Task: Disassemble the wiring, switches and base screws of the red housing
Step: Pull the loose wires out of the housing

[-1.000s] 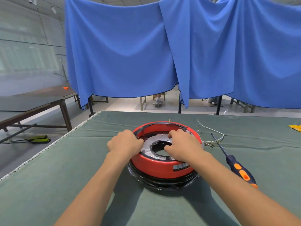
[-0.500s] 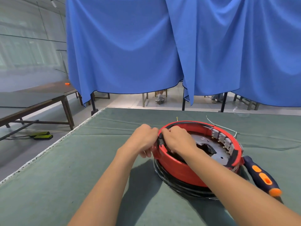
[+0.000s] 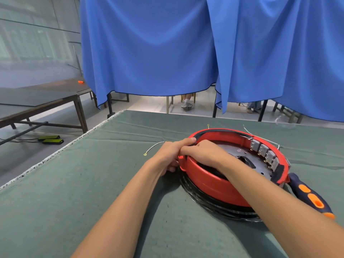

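Observation:
The round red housing lies on the green table cloth, on a black ring. Several grey switches line its inner right wall above a dark metal plate. My left hand grips the housing's left rim from outside, thumb along the top. My right hand curls over the same rim from inside, fingers on the black strip there. A thin white wire with a ring terminal sticks out to the left from under my left hand. More white wire trails behind the housing.
A screwdriver with a dark blue and orange handle lies right of the housing, partly behind my right forearm. The green table ends at a frayed left edge. Blue curtains hang behind. A dark wooden table stands at far left.
The housing has been turned, so the switches now face me on the right. Both hands moved to its left rim. A white wire with a ring terminal has come out on the left.

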A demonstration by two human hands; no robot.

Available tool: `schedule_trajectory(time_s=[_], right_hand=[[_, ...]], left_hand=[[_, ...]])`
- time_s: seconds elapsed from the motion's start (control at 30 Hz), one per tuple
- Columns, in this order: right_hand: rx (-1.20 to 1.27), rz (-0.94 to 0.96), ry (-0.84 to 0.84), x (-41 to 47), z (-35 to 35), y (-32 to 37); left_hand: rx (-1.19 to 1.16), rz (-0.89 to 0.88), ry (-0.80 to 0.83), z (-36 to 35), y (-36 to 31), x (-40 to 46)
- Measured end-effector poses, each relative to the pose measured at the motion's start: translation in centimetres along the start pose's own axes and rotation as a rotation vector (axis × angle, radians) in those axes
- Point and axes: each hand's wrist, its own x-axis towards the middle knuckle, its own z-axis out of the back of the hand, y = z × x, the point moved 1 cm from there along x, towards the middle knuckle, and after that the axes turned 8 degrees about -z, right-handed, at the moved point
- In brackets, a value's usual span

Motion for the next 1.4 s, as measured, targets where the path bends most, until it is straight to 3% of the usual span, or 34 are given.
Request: schedule_trajectory(time_s=[0.2,0.67,0.7,0.83,0.93,1.1,1.17,1.27,1.4], right_hand=[[0.067,-0.096,-0.037,-0.3,-0.3,0.3],[0.055,-0.090,-0.205,-1.2,0.1,0.7],[0.089,-0.079,-0.202,-1.2,0.2,0.9],[0.612,-0.066,-0.288,-1.3,1.3,1.8],[0.591,-0.077,-0.317,-2.2,1.3,1.6],[0.417,-0.108,-0.216,-2.2,2.7,-0.8],[0.328,-0.071,-0.232,-2.6,3.8,-2.1],[0.272,-0.034,-0.303,-3.3,5.8,-3.7],[0.239,-0.054,-0.361,-4.1,7.9,-5.5]], left_hand=[[-0.036,0.014,-0.027,-0.1,0.6,0.6],[-0.055,0.036,-0.022,-0.8,0.4,0.8],[-0.053,0.036,-0.025,-0.8,0.4,0.8],[-0.055,0.041,-0.018,-0.8,0.3,0.5],[-0.068,0.057,-0.032,-0.8,0.3,0.5],[-0.037,0.086,-0.065,-0.6,-0.2,0.2],[0.067,0.047,-0.163,-0.7,-1.2,0.0],[0.582,-0.061,-0.339,-1.5,-2.7,-0.2],[0.754,-0.302,-0.129,-3.8,-3.7,-0.4]])
